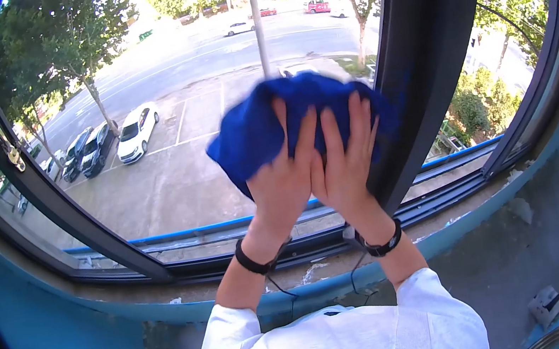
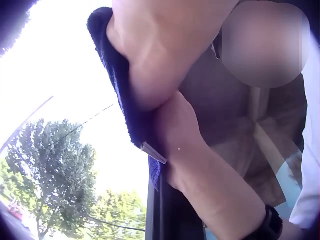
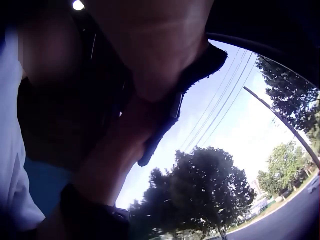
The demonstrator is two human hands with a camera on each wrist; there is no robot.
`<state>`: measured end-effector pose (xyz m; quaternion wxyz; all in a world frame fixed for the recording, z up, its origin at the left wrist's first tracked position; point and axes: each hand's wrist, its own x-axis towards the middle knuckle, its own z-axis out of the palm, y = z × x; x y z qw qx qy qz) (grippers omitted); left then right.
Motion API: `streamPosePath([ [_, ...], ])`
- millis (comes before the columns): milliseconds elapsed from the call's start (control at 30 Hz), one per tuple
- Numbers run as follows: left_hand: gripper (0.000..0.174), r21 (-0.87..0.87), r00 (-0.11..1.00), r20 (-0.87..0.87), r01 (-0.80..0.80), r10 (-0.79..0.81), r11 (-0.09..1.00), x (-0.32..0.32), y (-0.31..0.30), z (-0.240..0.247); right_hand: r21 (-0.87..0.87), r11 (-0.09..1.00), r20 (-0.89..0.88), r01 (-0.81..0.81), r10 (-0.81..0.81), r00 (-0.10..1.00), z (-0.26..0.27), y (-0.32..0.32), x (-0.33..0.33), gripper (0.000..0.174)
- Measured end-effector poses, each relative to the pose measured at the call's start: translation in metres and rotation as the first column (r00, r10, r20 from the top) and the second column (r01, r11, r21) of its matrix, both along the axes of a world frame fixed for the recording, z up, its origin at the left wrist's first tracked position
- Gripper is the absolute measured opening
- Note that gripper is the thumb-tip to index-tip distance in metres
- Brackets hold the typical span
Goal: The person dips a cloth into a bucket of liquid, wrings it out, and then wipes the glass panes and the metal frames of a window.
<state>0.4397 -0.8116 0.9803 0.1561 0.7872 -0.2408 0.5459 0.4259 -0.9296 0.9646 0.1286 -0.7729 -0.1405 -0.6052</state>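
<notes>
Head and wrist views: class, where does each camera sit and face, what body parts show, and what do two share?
Head: on the head, facing forward and down at the window frame; left hand, right hand, forearms, shirt show.
Left wrist: worn there, facing hands, cloth and outdoor trees; forearms, shirt show.
Right wrist: worn there, facing hands, cloth and road; forearms, shirt show.
Shared: both wrist views show the cloth.

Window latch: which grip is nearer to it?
Left. The left grip is on the cloth, right of the latch and apart from it; the right grip, also on the cloth, is farther right.
</notes>
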Motion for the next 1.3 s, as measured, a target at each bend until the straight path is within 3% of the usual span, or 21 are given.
streamPosePath([
  [67, 0.043, 0.11, 1.0, -0.012, 0.009, -0.008, 0.994, 0.0, 0.009, -0.07, -0.02, 0.999, -0.112, 0.046, -0.048, 0.993, -0.076, 0.002, -0.005, 0.061],
  [167, 0.042, 0.043, 0.946, -0.282, 0.179, -0.16, 0.983, -0.017, 0.02, -0.15, 0.002, 0.998, -0.334, 0.059, -0.055, 0.941, -0.193, 0.01, -0.023, 0.066],
  [200, 0.043, 0.003, 0.892, -0.407, 0.218, -0.198, 0.976, -0.019, 0.023, -0.171, 0.003, 0.998, -0.424, 0.064, -0.056, 0.904, -0.219, 0.012, -0.027, 0.068],
  [300, 0.042, 0.102, 0.888, -0.424, 0.242, -0.178, 0.965, -0.021, 0.035, -0.194, 0.007, 1.0, -0.374, 0.029, -0.024, 0.927, -0.245, 0.012, -0.035, 0.066],
  [333, 0.042, 0.1, 0.882, -0.433, 0.251, -0.185, 0.963, -0.024, 0.039, -0.193, 0.007, 0.999, -0.383, 0.037, -0.032, 0.923, -0.231, 0.014, -0.044, 0.066],
  [400, 0.043, 0.142, 0.932, -0.326, 0.213, -0.158, 0.967, -0.021, 0.043, -0.186, 0.168, 0.984, -0.348, -0.057, 0.113, 0.931, -0.19, 0.011, -0.06, 0.061],
  [467, 0.047, 0.144, 0.957, -0.262, 0.167, -0.125, 0.975, -0.013, 0.048, -0.189, 0.135, 0.99, -0.2, -0.029, 0.056, 0.978, -0.161, -0.005, -0.067, 0.054],
  [533, 0.045, 0.188, 0.993, -0.088, 0.096, -0.081, 0.978, -0.008, 0.054, -0.182, 0.137, 0.991, -0.103, 0.009, 0.005, 0.995, -0.14, -0.02, -0.06, 0.058],
  [600, 0.049, 0.194, 0.987, -0.152, 0.09, -0.061, 0.977, -0.002, 0.066, -0.199, 0.215, 0.974, -0.102, 0.073, -0.052, 0.993, -0.115, -0.029, -0.049, 0.065],
  [633, 0.048, 0.212, 0.989, -0.14, 0.079, -0.05, 0.974, 0.0, 0.072, -0.203, 0.157, 0.981, -0.159, 0.116, -0.09, 0.983, -0.11, -0.032, -0.043, 0.076],
  [700, 0.047, 0.223, 0.992, -0.123, 0.06, -0.033, 0.973, 0.008, 0.082, -0.202, 0.253, 0.966, -0.102, 0.054, -0.029, 0.994, -0.105, -0.025, -0.03, 0.079],
  [767, 0.039, 0.172, 0.996, 0.085, 0.017, -0.032, 0.985, 0.015, 0.096, -0.195, 0.343, 0.939, -0.033, -0.033, 0.048, 0.998, -0.101, -0.018, -0.015, 0.083],
  [867, 0.04, 0.129, 0.981, 0.171, -0.111, 0.088, 0.985, 0.021, 0.119, -0.2, 0.263, 0.928, -0.128, 0.263, -0.237, 0.963, -0.101, -0.01, -0.003, 0.104],
  [900, 0.043, 0.183, 0.975, 0.201, -0.133, 0.095, 0.974, 0.022, 0.13, -0.2, 0.269, 0.921, -0.142, 0.282, -0.252, 0.957, -0.106, -0.011, 0.0, 0.114],
  [1000, 0.039, 0.266, 0.967, 0.173, -0.226, 0.185, 0.937, 0.023, 0.156, -0.209, 0.265, 0.928, -0.144, 0.262, -0.231, 0.962, -0.105, -0.01, -0.001, 0.116],
  [1067, 0.035, 0.213, 0.974, 0.125, -0.213, 0.19, 0.954, 0.022, 0.166, -0.216, 0.258, 0.932, -0.147, 0.254, -0.222, 0.964, -0.108, -0.007, 0.0, 0.118],
  [1133, 0.037, 0.249, 0.953, 0.205, -0.271, 0.223, 0.93, 0.02, 0.173, -0.209, 0.25, 0.937, -0.143, 0.243, -0.213, 0.967, -0.109, -0.002, 0.001, 0.12],
  [1200, 0.045, 0.165, 0.975, 0.126, -0.204, 0.184, 0.965, 0.025, 0.184, -0.229, 0.243, 0.953, -0.133, 0.181, -0.153, 0.979, -0.112, 0.007, 0.002, 0.123],
  [1267, 0.048, -0.095, 0.993, 0.031, -0.113, 0.116, 0.989, 0.026, 0.195, -0.242, 0.231, 0.959, -0.139, 0.166, -0.136, 0.981, -0.116, 0.017, 0.003, 0.124],
  [1300, 0.054, -0.062, 0.991, 0.055, -0.116, 0.119, 0.991, 0.021, 0.202, -0.235, 0.222, 0.964, -0.141, 0.149, -0.119, 0.983, -0.118, 0.024, 0.004, 0.125],
])
